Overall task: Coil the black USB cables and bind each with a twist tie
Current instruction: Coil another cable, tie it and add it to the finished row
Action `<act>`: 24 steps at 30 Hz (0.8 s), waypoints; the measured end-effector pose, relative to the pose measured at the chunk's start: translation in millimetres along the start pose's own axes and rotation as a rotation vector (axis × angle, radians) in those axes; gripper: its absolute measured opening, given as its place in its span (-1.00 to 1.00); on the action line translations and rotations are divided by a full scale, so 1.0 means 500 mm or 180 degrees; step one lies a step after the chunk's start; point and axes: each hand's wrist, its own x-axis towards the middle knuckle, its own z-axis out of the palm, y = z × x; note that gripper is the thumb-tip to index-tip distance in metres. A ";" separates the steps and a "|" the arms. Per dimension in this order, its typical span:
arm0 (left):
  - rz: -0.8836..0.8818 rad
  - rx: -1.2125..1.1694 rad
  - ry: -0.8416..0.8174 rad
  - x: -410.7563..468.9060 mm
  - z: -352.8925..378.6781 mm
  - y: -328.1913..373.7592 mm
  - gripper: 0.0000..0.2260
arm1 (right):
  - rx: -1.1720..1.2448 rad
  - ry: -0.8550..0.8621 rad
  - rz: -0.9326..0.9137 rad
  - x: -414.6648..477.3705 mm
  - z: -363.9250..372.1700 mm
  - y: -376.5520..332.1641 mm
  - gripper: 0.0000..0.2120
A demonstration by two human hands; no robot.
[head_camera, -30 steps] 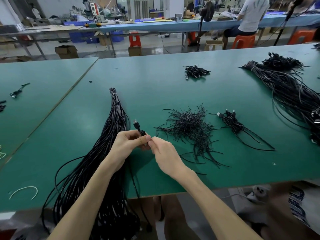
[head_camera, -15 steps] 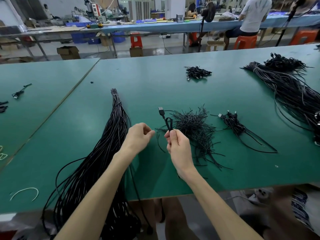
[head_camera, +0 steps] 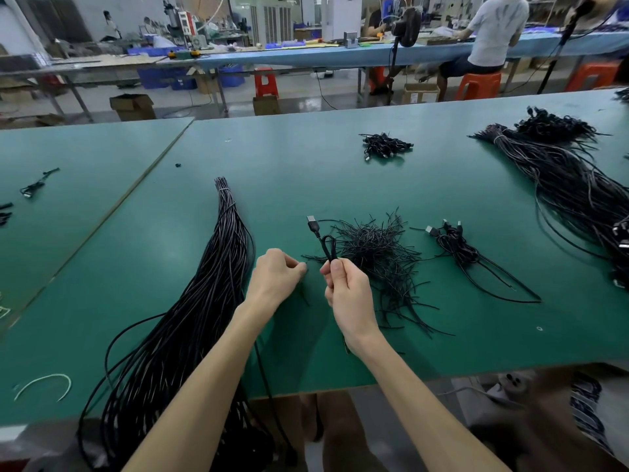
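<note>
My right hand [head_camera: 347, 291] pinches a black USB cable [head_camera: 328, 247] folded into a small loop above my thumb, and its USB plug [head_camera: 313, 224] sticks up to the left. My left hand [head_camera: 275, 277] is close beside it, fingers curled, thumb and forefinger pinching a thin strand of the same cable that drops toward the table edge. A loose pile of black twist ties [head_camera: 374, 253] lies just behind my right hand. A long bundle of straight black cables [head_camera: 204, 301] stretches along the left and hangs off the front edge.
A few coiled cables [head_camera: 456, 247] lie right of the ties, and a small heap of cables [head_camera: 386, 146] sits farther back. Another big cable bundle [head_camera: 571, 185] covers the right of the green table [head_camera: 306, 165]. A white tie [head_camera: 44, 383] lies front left.
My hands, together at the plug end one second ago, have parted. My right hand took the plug end and folded a small loop, while my left moved off along the cable.
</note>
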 end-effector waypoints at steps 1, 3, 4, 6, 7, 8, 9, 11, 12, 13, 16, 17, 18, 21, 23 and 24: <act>-0.0003 -0.0160 0.0097 0.000 -0.004 -0.006 -0.79 | 0.0009 -0.0001 0.0008 0.000 0.000 0.001 -0.66; 0.0008 -0.0570 0.0210 -0.004 -0.014 -0.019 -0.80 | 0.0016 -0.0011 0.0028 0.001 0.000 0.002 -0.66; 0.0011 -0.0912 0.0139 -0.009 -0.019 -0.024 -0.80 | 0.0008 -0.0020 0.0032 0.001 0.000 0.002 -0.66; -0.0002 -0.1787 -0.0261 -0.022 -0.031 -0.038 -0.81 | -0.0023 -0.0036 0.0029 0.001 0.000 0.003 -0.66; 0.0027 -0.2153 -0.0490 -0.031 -0.036 -0.046 -0.81 | -0.0035 -0.0040 0.0028 0.001 0.000 0.003 -0.66; 0.0092 -0.2382 -0.0681 -0.040 -0.040 -0.053 -0.80 | -0.0041 -0.0040 0.0027 0.001 0.001 0.004 -0.66; 0.0161 -0.2482 -0.0809 -0.048 -0.041 -0.057 -0.80 | -0.0048 -0.0040 0.0024 0.002 0.001 0.003 -0.66; 0.0236 -0.2465 -0.0875 -0.056 -0.038 -0.062 -0.80 | -0.0084 -0.0065 0.0001 0.001 0.001 0.002 -0.66; 0.0263 -0.2416 -0.0846 -0.058 -0.035 -0.062 -0.82 | -0.0111 -0.0100 -0.0028 0.000 0.001 0.001 -0.67; 0.0295 -0.2352 -0.0816 -0.059 -0.033 -0.061 -0.86 | -0.0152 -0.0143 -0.0066 -0.001 0.002 0.001 -0.67; 0.0380 -0.2186 -0.0792 -0.059 -0.027 -0.060 -0.91 | -0.0300 -0.0242 -0.0178 -0.005 0.004 -0.003 -0.67; 0.0385 -0.2181 -0.0783 -0.058 -0.026 -0.060 -0.91 | -0.0311 -0.0255 -0.0196 -0.006 0.005 -0.004 -0.67; 0.0384 -0.2181 -0.0775 -0.058 -0.025 -0.062 -0.91 | -0.0302 -0.0253 -0.0204 -0.007 0.004 -0.006 -0.67; 0.0386 -0.2158 -0.0769 -0.057 -0.025 -0.065 -0.92 | -0.0275 -0.0229 -0.0193 -0.006 0.001 -0.007 -0.67; 0.0407 -0.2220 -0.0764 -0.056 -0.024 -0.066 -0.93 | -0.0420 -0.0352 -0.0219 -0.007 0.003 -0.007 -0.68; 0.0420 -0.2246 -0.0762 -0.056 -0.024 -0.066 -0.93 | -0.0547 -0.0441 -0.0253 -0.009 0.005 -0.007 -0.68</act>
